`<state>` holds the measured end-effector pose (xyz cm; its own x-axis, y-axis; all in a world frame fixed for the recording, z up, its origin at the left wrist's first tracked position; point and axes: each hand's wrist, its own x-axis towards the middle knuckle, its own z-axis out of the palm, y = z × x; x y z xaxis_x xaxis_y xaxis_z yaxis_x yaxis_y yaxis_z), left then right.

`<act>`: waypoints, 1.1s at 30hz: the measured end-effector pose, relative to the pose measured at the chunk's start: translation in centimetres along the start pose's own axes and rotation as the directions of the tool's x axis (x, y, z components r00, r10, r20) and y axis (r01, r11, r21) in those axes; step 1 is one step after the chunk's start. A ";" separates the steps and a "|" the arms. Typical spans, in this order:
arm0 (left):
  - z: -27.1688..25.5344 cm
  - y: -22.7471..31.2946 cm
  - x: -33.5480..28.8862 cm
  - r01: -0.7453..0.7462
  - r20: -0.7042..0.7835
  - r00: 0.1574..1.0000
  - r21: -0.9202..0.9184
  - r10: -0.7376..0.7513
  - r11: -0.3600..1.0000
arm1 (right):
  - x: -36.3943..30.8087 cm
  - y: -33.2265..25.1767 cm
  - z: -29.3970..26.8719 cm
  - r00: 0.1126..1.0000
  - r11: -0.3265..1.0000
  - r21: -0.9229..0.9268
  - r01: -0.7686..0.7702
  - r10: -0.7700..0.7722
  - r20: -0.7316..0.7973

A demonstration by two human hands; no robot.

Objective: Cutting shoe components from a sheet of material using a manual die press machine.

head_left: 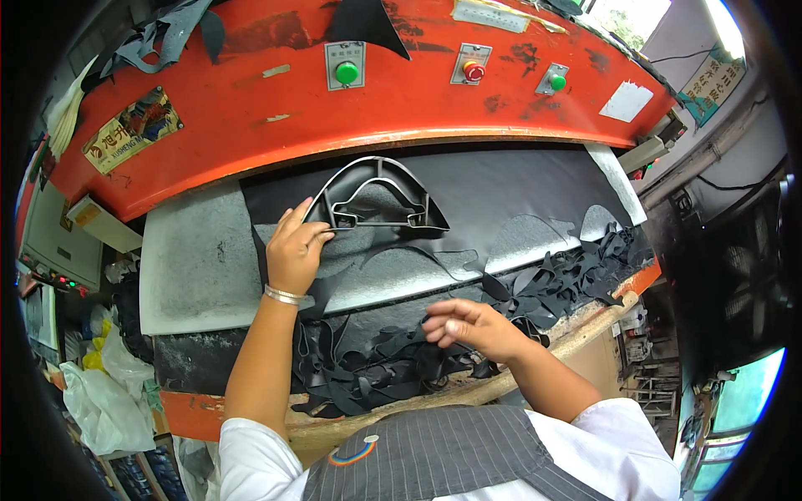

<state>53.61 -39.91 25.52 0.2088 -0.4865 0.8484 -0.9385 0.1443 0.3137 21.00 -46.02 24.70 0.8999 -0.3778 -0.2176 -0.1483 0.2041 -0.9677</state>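
Observation:
A curved metal cutting die, arched on one side and notched inside, sits on a black leather sheet. The left end of the die is gripped between the thumb and fingers of my left hand. Cut-out gaps along the sheet's near edge show the pale grey cutting board beneath. My right hand hovers over black leather scraps at the near side, apart from the die. Its fingers are loosely bent and I see nothing in them.
Behind the board stands the red press beam, with a green button, a red knob and another green button. A wooden pole runs along the near edge. Plastic bags hang at the left.

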 end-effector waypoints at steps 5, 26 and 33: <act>-2.0 11.8 -0.6 -0.567 0.010 0.823 -0.046 0.568 0.822 | -0.9 1.1 -1.1 0.967 0.737 0.642 0.213 -0.254 -0.030; 16.4 16.3 -2.5 0.330 0.040 0.943 0.016 -0.331 0.944 | -1.2 -11.6 -23.3 0.827 0.020 -0.942 0.336 -0.485 0.285; 19.1 11.9 -4.5 0.357 0.071 0.926 0.156 -0.371 0.921 | 8.4 -9.3 -23.2 0.867 -0.161 -0.892 0.421 -0.218 0.449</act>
<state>36.27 -52.43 17.26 0.5218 -0.5649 0.6392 -0.8328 -0.1747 0.5253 20.43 -72.04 28.92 0.9963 0.0332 0.0792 0.0372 -0.9981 -0.0494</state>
